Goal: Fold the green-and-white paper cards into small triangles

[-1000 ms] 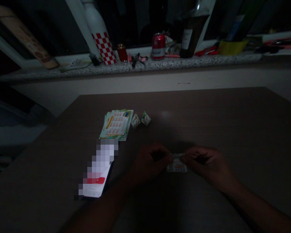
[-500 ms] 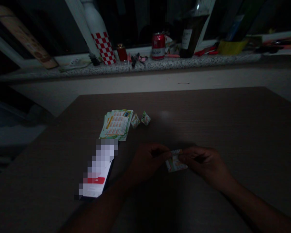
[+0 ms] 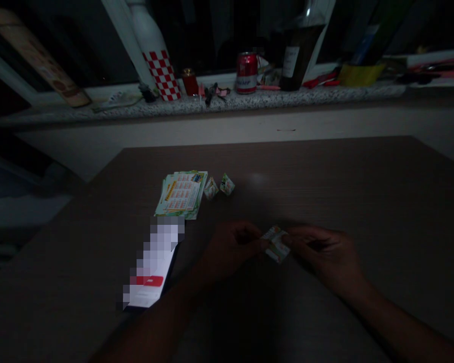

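Between my two hands is a small folded paper card [image 3: 277, 248], printed in white, green and orange, tilted so a corner points down. My left hand [image 3: 236, 244] pinches its left corner between thumb and forefinger. On the opposite side, my right hand [image 3: 320, 249] grips the right corner the same way. Farther back lie two small folded paper pieces [image 3: 227, 185] of similar print. Beside them is a stack of printed cards [image 3: 181, 194] with rows of red figures on the top one. Dim light hides the undersides of my fingers.
A phone [image 3: 155, 267] with a lit, partly blurred screen lies left of my left forearm on the wooden table [image 3: 325, 171]. Behind, the granite windowsill [image 3: 136, 112] carries a checkered bottle [image 3: 162, 73], a red can [image 3: 246, 73], a dark bottle [image 3: 293, 60] and a yellow container [image 3: 361, 74].
The folded paper card has turned between my fingers, from lying roughly square to standing diamond-wise. My hands have shifted only slightly. The stack, the folded pieces and the phone stay put.
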Motion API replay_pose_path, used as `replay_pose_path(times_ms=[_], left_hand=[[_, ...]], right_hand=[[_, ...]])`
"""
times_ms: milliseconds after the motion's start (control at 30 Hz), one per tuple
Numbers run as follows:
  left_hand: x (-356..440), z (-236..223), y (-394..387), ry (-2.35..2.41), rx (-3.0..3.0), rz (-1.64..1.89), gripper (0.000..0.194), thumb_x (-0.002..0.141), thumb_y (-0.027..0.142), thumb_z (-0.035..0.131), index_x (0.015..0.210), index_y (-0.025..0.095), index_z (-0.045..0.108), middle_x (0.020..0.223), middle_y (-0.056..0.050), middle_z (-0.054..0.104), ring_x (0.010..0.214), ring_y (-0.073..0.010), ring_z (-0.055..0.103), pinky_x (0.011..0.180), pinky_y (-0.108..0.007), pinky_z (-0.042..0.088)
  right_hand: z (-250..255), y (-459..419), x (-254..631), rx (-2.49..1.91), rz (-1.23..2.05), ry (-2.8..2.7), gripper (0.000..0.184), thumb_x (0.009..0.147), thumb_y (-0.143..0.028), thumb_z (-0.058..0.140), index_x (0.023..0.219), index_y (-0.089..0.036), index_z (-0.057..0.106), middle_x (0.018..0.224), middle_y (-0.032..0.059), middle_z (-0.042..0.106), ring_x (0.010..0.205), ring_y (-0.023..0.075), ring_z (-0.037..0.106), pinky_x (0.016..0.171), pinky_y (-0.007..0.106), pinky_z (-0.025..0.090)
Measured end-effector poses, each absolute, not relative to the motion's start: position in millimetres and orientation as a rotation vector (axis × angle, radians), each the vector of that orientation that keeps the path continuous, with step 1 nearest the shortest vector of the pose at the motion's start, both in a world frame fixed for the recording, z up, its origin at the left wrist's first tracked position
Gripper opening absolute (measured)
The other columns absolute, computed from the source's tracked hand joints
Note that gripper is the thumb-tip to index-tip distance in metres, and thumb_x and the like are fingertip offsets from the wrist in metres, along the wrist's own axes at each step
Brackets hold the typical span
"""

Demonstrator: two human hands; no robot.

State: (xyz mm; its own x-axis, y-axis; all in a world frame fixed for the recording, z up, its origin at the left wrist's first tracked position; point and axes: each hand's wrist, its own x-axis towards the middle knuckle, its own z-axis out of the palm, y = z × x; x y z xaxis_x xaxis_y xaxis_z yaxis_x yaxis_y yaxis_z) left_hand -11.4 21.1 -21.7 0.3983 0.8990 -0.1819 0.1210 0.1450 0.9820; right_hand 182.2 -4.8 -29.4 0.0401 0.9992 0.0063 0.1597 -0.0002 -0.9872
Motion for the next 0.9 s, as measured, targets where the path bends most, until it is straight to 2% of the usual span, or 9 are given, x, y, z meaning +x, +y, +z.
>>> replay_pose_path(times_ms=[200,300,400,533,633,733,900], left_hand=[[-8.9,-23.7,17.0,1.070,1.252,0.777,0.017,0.071,0.025,0.074,0.071,0.013,0.062,0.065,0.001,0.065,0.061,-0.0104,0.059,0.057,-0.020,0.044],[-7.6,-23.5,14.5,1.028,1.239,0.736,0.018,0.071,0.026,0.074,0.080,0.013,0.066,0.077,-0.003,0.070,0.070,-0.0141,0.064,0.065,-0.024,0.048],[-6.2,-23.1,12.6,0.980,1.257,0.660,0.019,0.075,0.028,0.070,0.087,0.014,0.070,0.086,-0.006,0.072,0.077,-0.0172,0.066,0.071,-0.027,0.049],[-4.8,-24.4,11.7,1.043,1.328,0.700,0.017,0.078,0.030,0.068,0.076,0.013,0.068,0.072,-0.003,0.069,0.065,-0.0140,0.062,0.061,-0.023,0.045],[-4.8,-26.5,11.6,1.053,1.357,0.712,0.020,0.078,0.031,0.067,0.071,0.013,0.064,0.066,-0.001,0.064,0.061,-0.0119,0.058,0.056,-0.021,0.042],[-5.1,-26.9,11.2,1.020,1.337,0.664,0.019,0.078,0.032,0.067,0.074,0.013,0.063,0.068,-0.001,0.063,0.061,-0.0120,0.057,0.056,-0.021,0.041],[-4.0,-24.3,9.8,1.063,1.422,0.698,0.019,0.083,0.033,0.061,0.076,0.015,0.060,0.066,0.002,0.057,0.061,-0.0106,0.052,0.056,-0.020,0.039]], right_hand=[[-26.9,-2.8,181.9,-1.317,1.143,-1.288,0.021,0.071,-0.036,0.073,0.081,-0.018,0.074,0.072,0.0061,0.077,0.061,0.0196,0.071,0.053,0.027,0.058],[-24.8,-3.8,183.0,-1.298,1.136,-1.341,0.016,0.072,-0.034,0.072,0.073,-0.018,0.074,0.064,0.0048,0.075,0.054,0.0173,0.068,0.050,0.025,0.055],[-25.5,-4.2,183.9,-1.257,1.204,-1.370,0.016,0.073,-0.034,0.071,0.072,-0.019,0.074,0.062,0.0040,0.073,0.053,0.0161,0.067,0.049,0.024,0.054],[-27.9,-3.2,183.3,-1.224,1.346,-1.296,0.019,0.072,-0.036,0.073,0.078,-0.018,0.072,0.066,0.0035,0.074,0.055,0.0146,0.066,0.050,0.022,0.052],[-26.2,-3.4,182.7,-1.246,1.342,-1.286,0.020,0.071,-0.037,0.074,0.066,-0.018,0.068,0.055,0.0010,0.068,0.047,0.0114,0.060,0.045,0.020,0.047],[-24.4,-3.4,182.4,-1.240,1.337,-1.312,0.025,0.070,-0.039,0.074,0.060,-0.018,0.065,0.049,-0.0004,0.063,0.043,0.0101,0.055,0.042,0.020,0.043],[-27.6,-1.8,182.8,-1.225,1.410,-1.313,0.026,0.069,-0.042,0.074,0.069,-0.017,0.066,0.058,0.0010,0.066,0.049,0.0104,0.057,0.046,0.020,0.044]])
